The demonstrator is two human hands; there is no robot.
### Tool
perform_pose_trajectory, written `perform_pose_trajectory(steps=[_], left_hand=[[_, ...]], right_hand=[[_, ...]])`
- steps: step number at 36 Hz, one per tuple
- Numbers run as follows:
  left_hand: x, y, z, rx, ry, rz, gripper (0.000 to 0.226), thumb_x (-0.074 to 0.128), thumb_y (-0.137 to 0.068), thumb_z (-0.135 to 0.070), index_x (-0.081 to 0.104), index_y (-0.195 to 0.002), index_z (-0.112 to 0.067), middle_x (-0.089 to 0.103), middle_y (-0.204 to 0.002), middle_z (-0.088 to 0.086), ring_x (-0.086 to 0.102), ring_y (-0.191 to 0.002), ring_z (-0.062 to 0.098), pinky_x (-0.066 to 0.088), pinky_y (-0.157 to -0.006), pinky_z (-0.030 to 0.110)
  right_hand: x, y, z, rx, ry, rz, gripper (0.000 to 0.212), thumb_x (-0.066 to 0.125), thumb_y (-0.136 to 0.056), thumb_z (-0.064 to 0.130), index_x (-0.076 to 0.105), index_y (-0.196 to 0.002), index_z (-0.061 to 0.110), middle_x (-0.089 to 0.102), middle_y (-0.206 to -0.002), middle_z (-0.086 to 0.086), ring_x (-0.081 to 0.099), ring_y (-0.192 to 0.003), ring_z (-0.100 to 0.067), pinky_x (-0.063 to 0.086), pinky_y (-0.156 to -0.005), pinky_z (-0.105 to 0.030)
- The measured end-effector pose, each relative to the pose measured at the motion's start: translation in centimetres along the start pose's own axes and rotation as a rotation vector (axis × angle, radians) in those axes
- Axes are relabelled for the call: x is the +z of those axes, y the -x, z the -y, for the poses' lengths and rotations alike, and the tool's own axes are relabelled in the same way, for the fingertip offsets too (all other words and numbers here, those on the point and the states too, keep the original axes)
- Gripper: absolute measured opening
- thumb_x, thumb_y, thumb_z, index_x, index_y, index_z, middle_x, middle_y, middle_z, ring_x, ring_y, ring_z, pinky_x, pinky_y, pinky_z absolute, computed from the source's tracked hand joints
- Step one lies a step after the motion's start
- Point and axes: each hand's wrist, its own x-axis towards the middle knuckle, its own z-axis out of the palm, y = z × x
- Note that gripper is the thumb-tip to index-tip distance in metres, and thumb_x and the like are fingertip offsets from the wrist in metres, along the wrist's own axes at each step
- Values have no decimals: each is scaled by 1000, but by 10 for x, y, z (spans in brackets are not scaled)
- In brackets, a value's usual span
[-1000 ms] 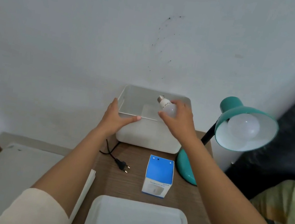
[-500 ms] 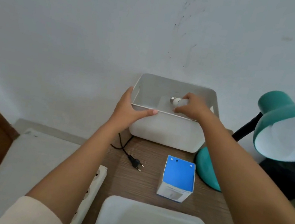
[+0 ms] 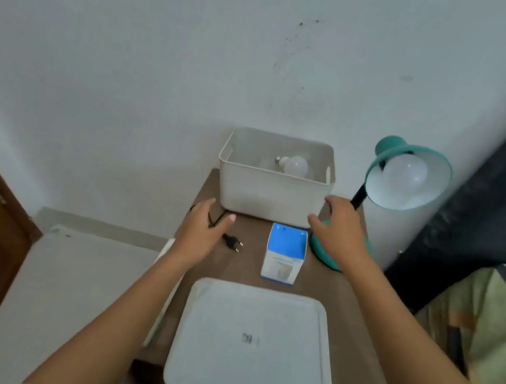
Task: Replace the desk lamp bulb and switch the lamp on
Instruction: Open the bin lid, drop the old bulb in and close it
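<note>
Neither hand grips anything: the left hand hovers palm down with fingers loosely spread over the black cord, and the right hand is likewise spread and empty, held above the lamp's teal base. Two bulbs are in sight. One loose bulb lies on its side inside the single white bin at 12 o'clock on the wooden table, its metal screw end pointing toward 9 o'clock. The second bulb sits in the shade of the one teal desk lamp at 2 o'clock, unlit, the shade tilted toward the viewer. One two-pin plug lies free on the table just beside the left hand's thumb side, at 3 o'clock from it. One blue-and-white bulb box stands upright between the hands, just in front of the bin. One white lid lies flat at 6 o'clock.
</note>
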Motion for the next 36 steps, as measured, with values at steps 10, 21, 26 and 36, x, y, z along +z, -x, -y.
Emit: perform_pose_trajectory(steps=[10, 21, 26, 36], left_hand=[[38, 136, 73, -61, -189, 64, 70, 56, -90, -40, 29, -144, -7, 29, -152, 9, 28, -141, 23, 24, -115, 36], [47, 164, 93, -45, -267, -38, 68, 55, -92, -32, 26, -144, 2, 26, -152, 19, 21, -143, 28, 13, -118, 33], [52, 163, 93, -70, -208, -72, 67, 59, -91, -26, 29, -143, 3, 28, -152, 18, 23, -142, 27, 13, -115, 29], [40, 171, 83, -127, -20, -93, 71, 69, -84, -25, 35, -143, -5, 33, -151, 7, 31, -139, 21, 23, -113, 27]], right_hand=[[47, 155, -77, 245, 24, 191, 53, 55, -90, 30, 41, -137, 8, 50, -136, -13, 47, -124, -27, 38, -102, -36], [75, 195, -97, 190, 7, 116, 59, 48, -93, 27, 28, -144, 4, 34, -150, -16, 32, -137, -30, 25, -115, -37], [83, 198, -95, 234, -53, 38, 58, 48, -93, 23, 29, -144, 3, 33, -151, -16, 32, -139, -29, 24, -117, -37], [70, 208, -87, 264, -153, -34, 59, 52, -93, 19, 28, -145, 5, 30, -153, -11, 28, -142, -25, 20, -116, -33]])
